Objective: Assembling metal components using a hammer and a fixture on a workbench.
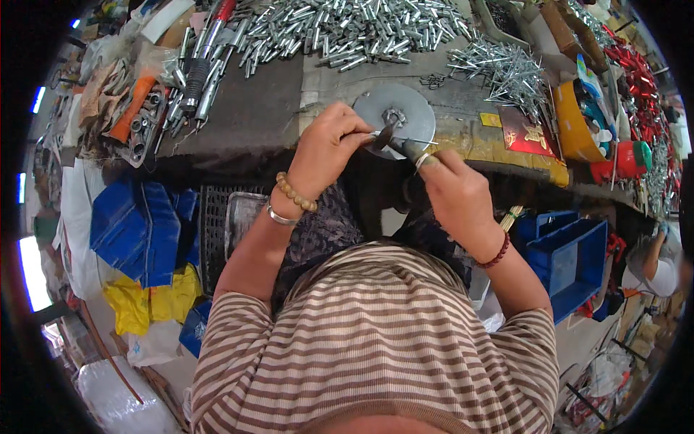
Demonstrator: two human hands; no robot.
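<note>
Over the near edge of the workbench, my two hands work close together. My left hand (325,148) is closed in a pinch on a small silvery metal piece (374,135), mostly hidden by the fingers. My right hand (459,192) grips a short tool (410,150) with a dark, flat, curved end that meets the metal piece; its exact kind is unclear. A thin metal pin sticks out beside the tool. Just beyond lies a round grey metal plate (369,103) with a lump of grey, grease-like paste (395,117) at its middle.
Short metal tubes (347,32) are heaped at the back, with thin metal pins (502,69) to their right. An orange-handled tool (134,108) lies left. Right are a yellow container (575,119) and a red-green cup (629,160). Blue bins (571,260) stand below; another person (654,264) is far right.
</note>
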